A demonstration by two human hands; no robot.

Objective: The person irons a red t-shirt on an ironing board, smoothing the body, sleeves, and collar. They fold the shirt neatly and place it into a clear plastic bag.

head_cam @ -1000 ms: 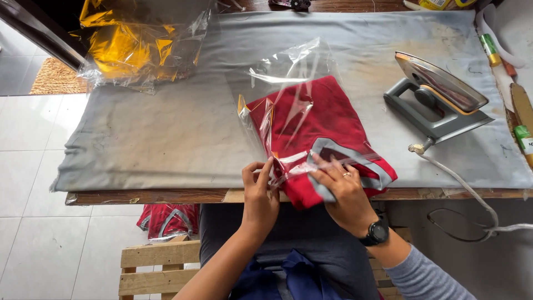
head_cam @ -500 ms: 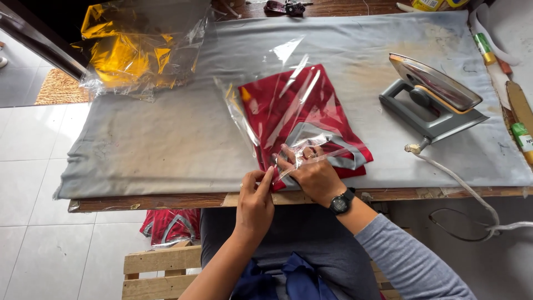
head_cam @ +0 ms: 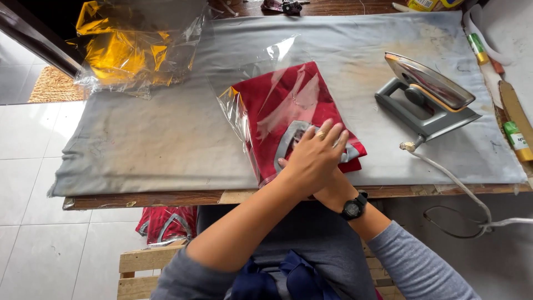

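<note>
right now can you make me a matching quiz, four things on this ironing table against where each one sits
Things:
1. iron
2. red garment in clear bag
3. yellow bag bundle
4. left hand

Places:
A. far left corner of the table
B. flat on the garment's near end
C. middle of the grey cloth
D. right side, tipped up on its heel

Pairs: 1-D, 2-C, 3-A, 4-B

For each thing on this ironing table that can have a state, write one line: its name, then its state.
Red garment: folded, inside the clear bag.
Clear bag: around the garment, far end loose.
Iron: tipped on its side, unheld.
Left hand: flat, pressing the garment.
Right hand: mostly hidden beneath the left.
Yellow bags: piled, crumpled.
</note>
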